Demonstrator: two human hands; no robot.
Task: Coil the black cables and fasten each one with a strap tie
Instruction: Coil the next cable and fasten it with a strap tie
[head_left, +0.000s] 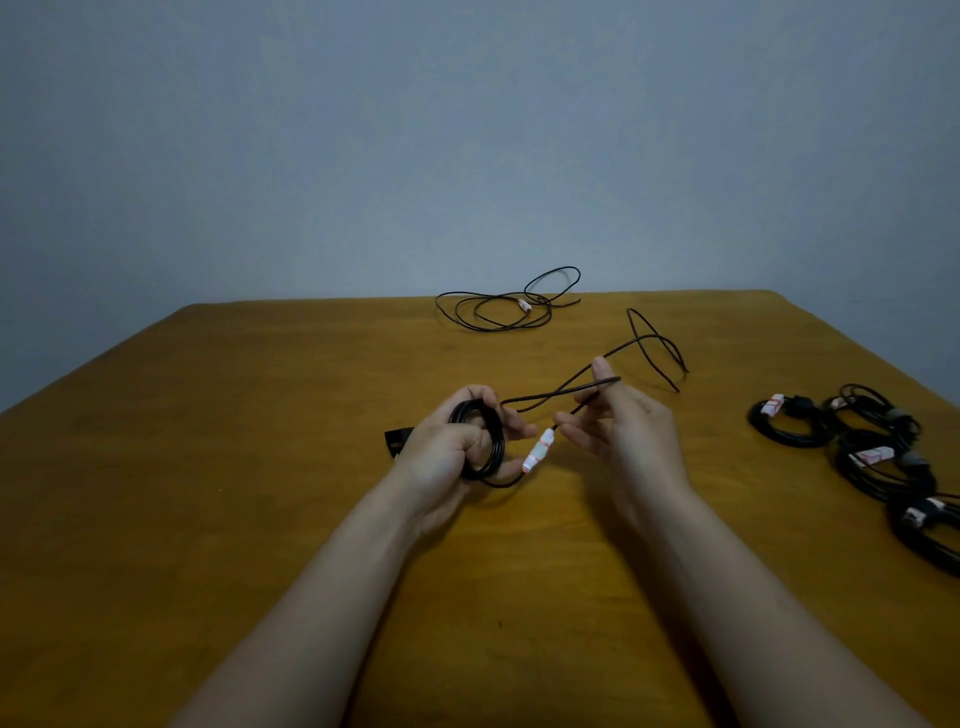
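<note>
Curling round a part-wound coil (497, 441) of black cable, the left hand (447, 447) is gripping its loops. The right hand (631, 431) fingertips (569, 422) are pinching the cable tail (657, 345) just past a white tag (537, 451), and the tail is trailing toward the table's (260, 467) far right corner.

Step in hand: winding. The next move is likely calling for another loop, then a strap tie.

Tied coils (795, 428) are lying at the right edge and one loose cable (498, 312) at the far edge.
</note>
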